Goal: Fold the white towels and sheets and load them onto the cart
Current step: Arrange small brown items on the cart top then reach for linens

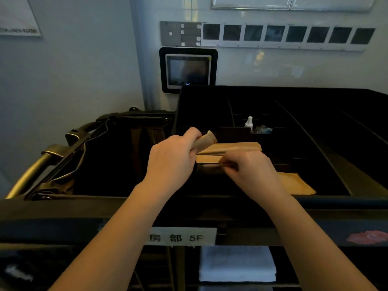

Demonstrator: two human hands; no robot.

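Observation:
A dark housekeeping cart (63, 208) fills the lower view. Its black top tray (315, 122) is split into compartments. My left hand (170, 158) is closed around a tan rolled item (206, 140) over the tray's near left compartment. My right hand (249, 171) pinches the edge of a flat tan paper bag (231, 147) lying in the tray. More tan paper (298, 183) lies to the right of that hand. A folded white towel stack (237, 263) rests on the shelf below the top rail.
A dark cloth bag (100, 156) hangs open at the cart's left end, by a metal handle (27, 175). A small white bottle (249, 122) stands in the tray. A wall screen (189, 69) hangs behind the cart. A label (182, 237) marks the front rail.

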